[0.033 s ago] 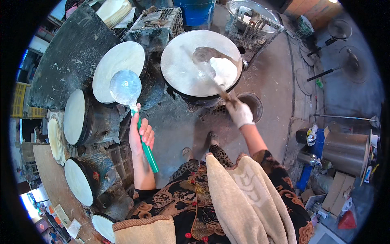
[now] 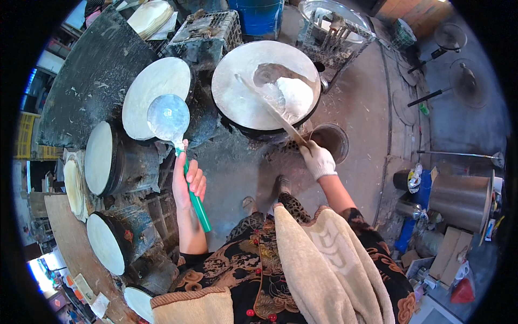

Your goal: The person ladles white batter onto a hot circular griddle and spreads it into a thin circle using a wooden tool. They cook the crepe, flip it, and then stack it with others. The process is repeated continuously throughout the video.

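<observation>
My left hand (image 2: 189,181) is wrapped round the green handle of a ladle (image 2: 168,117), whose round metal bowl points away from me. That bowl hangs in front of a tilted, pale round griddle (image 2: 144,89). In a white knit glove, my right hand (image 2: 319,161) grips one end of a long flat wooden scraper (image 2: 274,112). The scraper slants up and left over a large round griddle (image 2: 232,81) with a whitish surface. A mound of thick white batter (image 2: 295,97) lies on its right side, next to a darker patch.
More round griddles (image 2: 102,243) line the left side by a stack of thin flatbreads (image 2: 75,189). A bucket (image 2: 330,141) stands beside the large griddle. Behind are a blue barrel (image 2: 259,17) and a crate (image 2: 208,32). A steel drum (image 2: 461,202) stands at the right.
My right hand has drawn slightly down and toward me with the scraper, which was blurred and is now sharper. The left hand with the ladle has barely shifted.
</observation>
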Demonstrator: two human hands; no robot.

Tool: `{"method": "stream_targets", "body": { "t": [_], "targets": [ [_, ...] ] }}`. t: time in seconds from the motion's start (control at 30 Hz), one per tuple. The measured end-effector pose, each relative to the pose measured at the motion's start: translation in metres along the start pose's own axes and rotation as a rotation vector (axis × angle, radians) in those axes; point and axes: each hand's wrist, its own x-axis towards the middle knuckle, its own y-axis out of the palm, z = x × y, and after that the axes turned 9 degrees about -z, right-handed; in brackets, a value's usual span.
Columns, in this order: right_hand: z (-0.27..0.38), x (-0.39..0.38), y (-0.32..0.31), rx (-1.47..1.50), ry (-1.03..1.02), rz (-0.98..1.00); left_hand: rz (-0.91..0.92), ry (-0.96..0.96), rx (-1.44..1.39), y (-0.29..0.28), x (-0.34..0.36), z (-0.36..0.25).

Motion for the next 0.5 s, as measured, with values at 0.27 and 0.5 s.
{"method": "stream_targets", "body": {
  "t": [0.27,0.5],
  "targets": [
    [-0.043,0.040,-0.036,0.158,0.007,-0.230,0.089,-0.045,0.073,0.005,0.014,0.014],
    [-0.076,0.050,-0.029,-0.013,0.099,-0.259,0.062,-0.056,0.098,0.020,0.023,0.021]
  ]
}}
